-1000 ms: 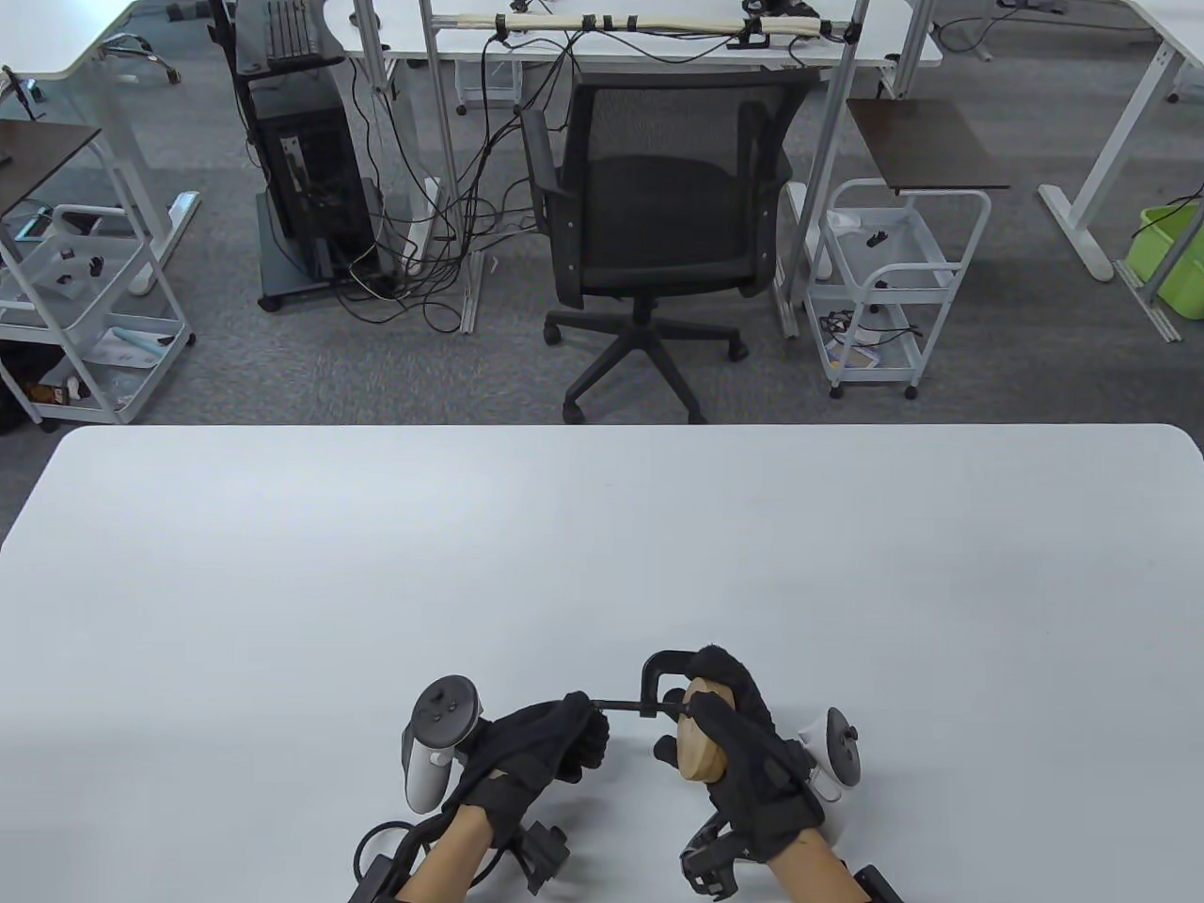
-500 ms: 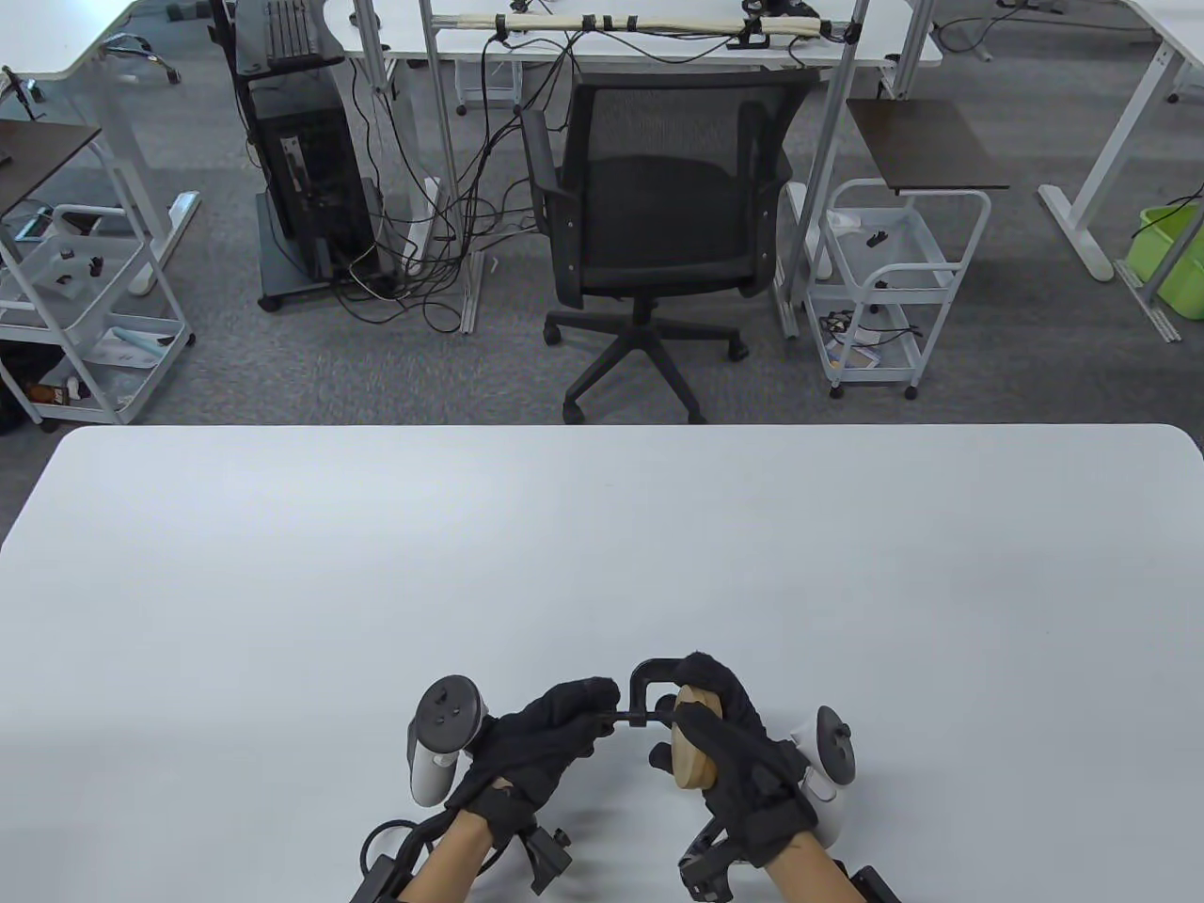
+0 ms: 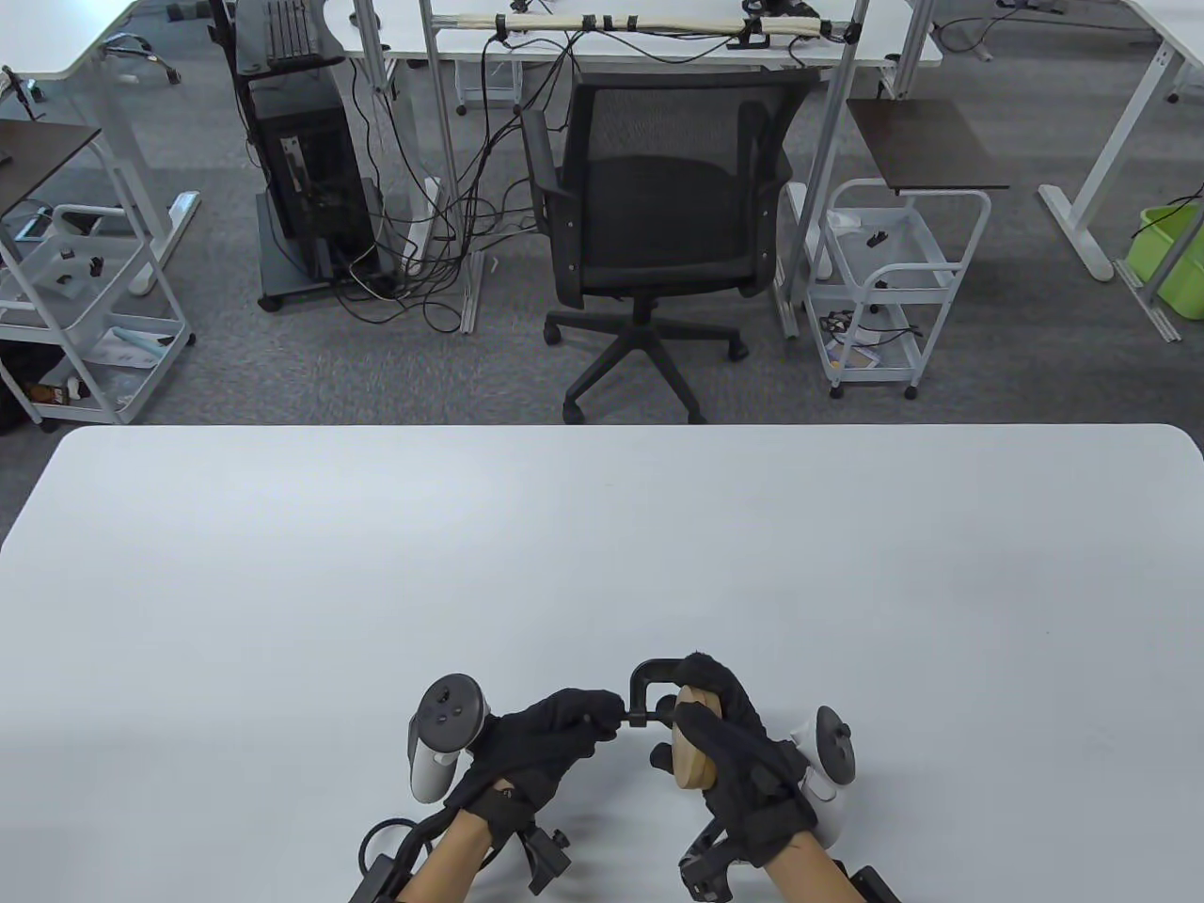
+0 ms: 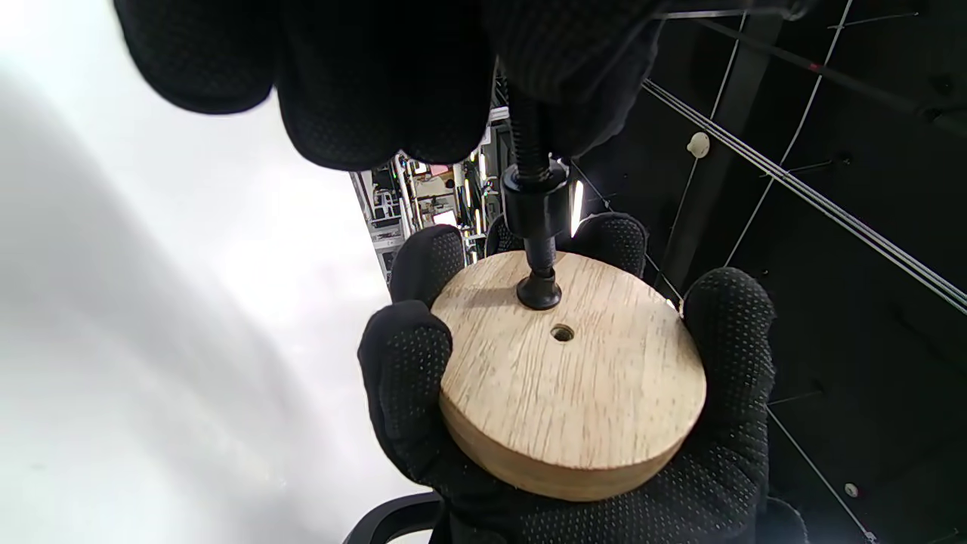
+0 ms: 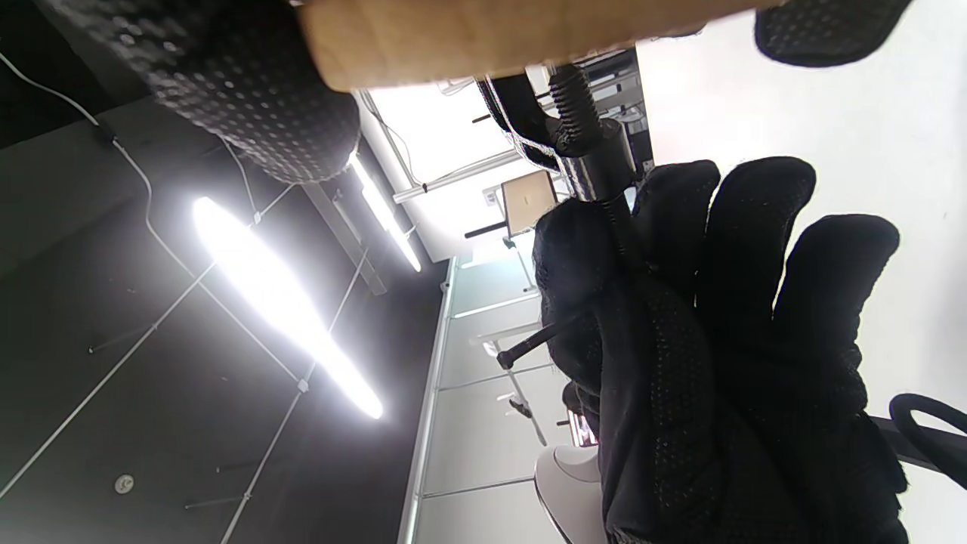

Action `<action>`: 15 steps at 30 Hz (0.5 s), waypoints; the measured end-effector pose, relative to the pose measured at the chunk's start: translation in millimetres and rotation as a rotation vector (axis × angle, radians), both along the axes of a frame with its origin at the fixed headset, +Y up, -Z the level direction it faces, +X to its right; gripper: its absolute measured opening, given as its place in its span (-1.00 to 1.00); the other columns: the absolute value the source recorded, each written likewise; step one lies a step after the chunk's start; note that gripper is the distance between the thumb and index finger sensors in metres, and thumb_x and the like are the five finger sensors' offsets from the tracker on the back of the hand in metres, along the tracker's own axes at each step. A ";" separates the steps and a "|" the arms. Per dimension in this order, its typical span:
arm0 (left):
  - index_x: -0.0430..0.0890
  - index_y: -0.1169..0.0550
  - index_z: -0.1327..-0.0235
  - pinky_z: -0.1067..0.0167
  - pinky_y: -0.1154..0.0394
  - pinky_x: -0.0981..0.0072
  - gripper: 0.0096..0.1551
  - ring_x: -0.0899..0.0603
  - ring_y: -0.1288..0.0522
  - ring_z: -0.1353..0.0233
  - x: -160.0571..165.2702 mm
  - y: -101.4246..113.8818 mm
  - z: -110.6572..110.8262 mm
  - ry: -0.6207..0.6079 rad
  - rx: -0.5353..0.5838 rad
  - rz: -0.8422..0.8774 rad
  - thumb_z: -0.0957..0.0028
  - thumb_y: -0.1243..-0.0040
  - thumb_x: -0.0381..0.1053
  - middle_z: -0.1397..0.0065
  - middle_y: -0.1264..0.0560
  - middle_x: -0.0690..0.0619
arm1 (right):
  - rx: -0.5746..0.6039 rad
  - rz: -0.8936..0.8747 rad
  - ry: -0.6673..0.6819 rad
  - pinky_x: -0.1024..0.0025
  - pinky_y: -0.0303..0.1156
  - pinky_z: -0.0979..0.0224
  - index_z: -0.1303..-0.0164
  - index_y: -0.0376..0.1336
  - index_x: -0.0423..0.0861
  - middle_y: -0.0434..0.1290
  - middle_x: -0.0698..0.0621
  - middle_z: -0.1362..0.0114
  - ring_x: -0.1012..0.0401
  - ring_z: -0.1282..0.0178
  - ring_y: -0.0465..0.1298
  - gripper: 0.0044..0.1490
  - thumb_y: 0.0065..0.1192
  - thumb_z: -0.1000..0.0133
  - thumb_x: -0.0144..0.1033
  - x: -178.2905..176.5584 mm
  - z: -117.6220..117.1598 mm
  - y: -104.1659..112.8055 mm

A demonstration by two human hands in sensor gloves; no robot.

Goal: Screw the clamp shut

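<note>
A black C-clamp (image 3: pixel 649 675) is held just above the table near its front edge. A round wooden disc (image 3: pixel 696 745) sits in the clamp's mouth. My right hand (image 3: pixel 698 722) grips the disc and the clamp frame. My left hand (image 3: pixel 602 717) pinches the clamp's screw (image 3: pixel 628 720) at its handle end. In the left wrist view the screw (image 4: pixel 532 189) passes through the frame's boss, and its pad touches the disc's face (image 4: pixel 597 393) beside a small hole. In the right wrist view the screw thread (image 5: pixel 572 94) and the sliding handle bar (image 5: pixel 529 344) show by my left hand's fingers (image 5: pixel 725 249).
The white table (image 3: pixel 602 546) stretches away from the hands. Trackers sit on the left (image 3: pixel 442 743) and right (image 3: pixel 832 752) hands. A black office chair (image 3: pixel 649 226) and white carts (image 3: pixel 884 282) stand beyond the far edge.
My left hand has moved right, closer to the clamp frame, and its fingers have rolled on the screw handle. Less screw shows between hand and frame. The right hand shifted slightly left.
</note>
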State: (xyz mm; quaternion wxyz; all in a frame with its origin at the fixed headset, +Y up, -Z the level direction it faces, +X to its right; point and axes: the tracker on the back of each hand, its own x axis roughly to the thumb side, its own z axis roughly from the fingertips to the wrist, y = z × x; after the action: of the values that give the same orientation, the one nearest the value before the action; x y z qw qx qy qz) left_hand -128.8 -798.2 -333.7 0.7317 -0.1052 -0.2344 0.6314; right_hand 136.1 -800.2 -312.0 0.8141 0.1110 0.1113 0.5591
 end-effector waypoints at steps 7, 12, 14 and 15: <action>-0.03 -0.27 -0.62 -0.19 -0.46 -0.24 -0.15 -0.42 -0.45 -0.36 -2.3 -3.9 1.1 0.053 -0.008 -0.138 -0.11 -0.22 0.25 -0.49 -0.41 -0.24 | 0.005 -0.013 0.001 -0.41 0.27 -0.23 -0.57 0.07 0.00 -0.04 0.08 -0.69 -0.35 -0.51 0.04 -0.08 0.45 -0.15 0.14 1.0 -1.4 0.0; -0.14 -0.17 -0.64 -0.18 -0.45 -0.25 0.04 -0.46 -0.42 -0.36 -3.8 -4.1 2.7 0.080 -0.015 -0.227 -0.07 -0.21 0.39 -0.53 -0.34 -0.29 | 0.007 -0.006 -0.009 -0.41 0.27 -0.23 -0.57 0.07 0.00 -0.03 0.08 -0.69 -0.35 -0.51 0.04 -0.08 0.45 -0.14 0.14 1.3 -1.3 -0.3; -0.16 -0.16 -0.63 -0.16 -0.45 -0.25 0.07 -0.46 -0.42 -0.35 -4.7 -1.2 4.1 0.115 0.003 -0.246 -0.06 -0.20 0.42 -0.53 -0.33 -0.30 | 0.009 -0.004 -0.015 -0.41 0.27 -0.23 -0.57 0.07 0.00 -0.03 0.08 -0.69 -0.35 -0.51 0.04 -0.08 0.45 -0.14 0.14 1.7 -1.1 0.0; -0.17 -0.15 -0.63 -0.16 -0.46 -0.24 0.08 -0.47 -0.42 -0.35 -5.3 0.4 4.4 0.136 0.017 -0.259 -0.06 -0.19 0.44 -0.53 -0.32 -0.31 | 0.009 -0.006 -0.017 -0.41 0.27 -0.23 -0.57 0.07 0.00 -0.03 0.08 -0.69 -0.35 -0.51 0.04 -0.08 0.45 -0.14 0.14 2.0 -1.4 0.0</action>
State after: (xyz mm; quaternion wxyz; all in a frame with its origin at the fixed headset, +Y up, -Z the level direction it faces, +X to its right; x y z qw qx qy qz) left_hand -134.0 -797.8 -329.3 0.8221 -0.0854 -0.1743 0.5353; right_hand 138.1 -800.2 -313.4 0.8161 0.1102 0.1014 0.5582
